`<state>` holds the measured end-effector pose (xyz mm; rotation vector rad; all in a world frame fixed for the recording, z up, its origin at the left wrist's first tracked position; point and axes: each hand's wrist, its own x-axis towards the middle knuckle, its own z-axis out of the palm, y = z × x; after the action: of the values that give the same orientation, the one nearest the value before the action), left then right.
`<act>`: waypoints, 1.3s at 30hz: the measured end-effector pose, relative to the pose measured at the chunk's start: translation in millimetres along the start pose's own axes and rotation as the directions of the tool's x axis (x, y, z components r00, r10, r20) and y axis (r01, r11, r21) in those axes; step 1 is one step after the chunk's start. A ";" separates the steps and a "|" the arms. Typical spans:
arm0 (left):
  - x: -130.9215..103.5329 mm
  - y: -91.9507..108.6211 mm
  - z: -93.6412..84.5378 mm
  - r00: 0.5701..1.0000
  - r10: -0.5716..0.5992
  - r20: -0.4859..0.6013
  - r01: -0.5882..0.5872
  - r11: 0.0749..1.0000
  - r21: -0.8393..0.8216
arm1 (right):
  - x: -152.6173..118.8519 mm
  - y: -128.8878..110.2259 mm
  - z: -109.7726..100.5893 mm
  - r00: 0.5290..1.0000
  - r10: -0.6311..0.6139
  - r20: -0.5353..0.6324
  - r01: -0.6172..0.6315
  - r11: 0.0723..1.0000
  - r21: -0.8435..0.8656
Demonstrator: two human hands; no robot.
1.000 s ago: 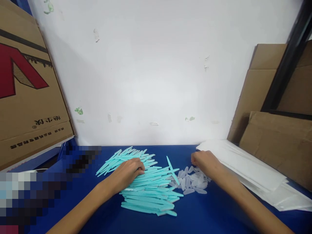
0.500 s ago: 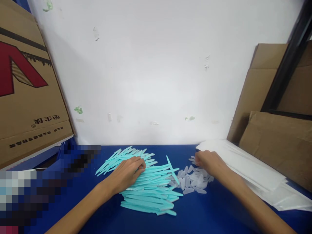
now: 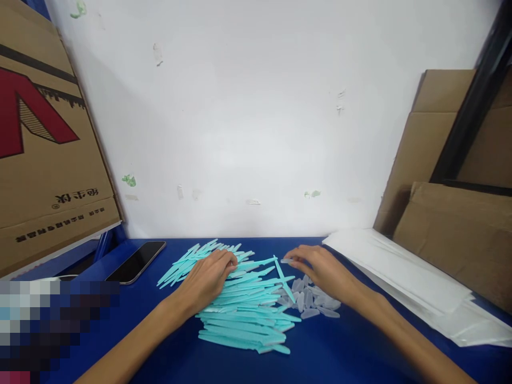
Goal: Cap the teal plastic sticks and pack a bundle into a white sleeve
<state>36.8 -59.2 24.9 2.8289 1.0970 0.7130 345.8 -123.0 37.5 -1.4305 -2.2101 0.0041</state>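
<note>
My left hand (image 3: 216, 269) is closed over the heap of turquoise eyebrow razors (image 3: 252, 320), slim sticks that taper at the ends. From its fingertips a single turquoise eyebrow razor (image 3: 258, 263) points right. My right hand (image 3: 314, 264) pinches a small translucent cap (image 3: 286, 261) between thumb and fingers, just right of that razor's tip and apart from it. Below my right hand lies a loose pile of translucent caps (image 3: 310, 300). Two crossed razors (image 3: 283, 278) rest between the heap and the caps.
A phone (image 3: 138, 261) lies on the blue table (image 3: 332, 352) at the left. White sheets or bags (image 3: 408, 277) are stacked at the right. Cardboard boxes (image 3: 52, 133) flank both sides, with a white wall (image 3: 256, 106) behind.
My right hand has moved left from the far side of the cap pile, carrying a cap. A razor now sticks out from my left hand, which has barely shifted.
</note>
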 end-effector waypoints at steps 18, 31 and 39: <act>2.2 12.1 -4.5 0.995 0.098 -0.022 -0.098 0.995 -0.024 | -2.7 -27.1 14.4 0.998 -0.037 -0.052 0.045 0.983 0.177; 5.3 -1.3 -11.3 0.989 0.053 -0.135 -0.046 0.997 0.057 | -2.5 -37.2 18.5 0.982 -0.011 -0.189 0.038 0.989 0.140; 2.7 -39.1 -10.4 0.990 -0.138 -0.010 0.135 0.951 0.278 | -3.0 -23.8 29.1 0.995 -0.090 -0.034 0.092 0.995 0.051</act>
<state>9.5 -29.5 28.2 2.9342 1.4834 0.5743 314.4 -128.5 17.2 -1.2924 -2.2306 0.0075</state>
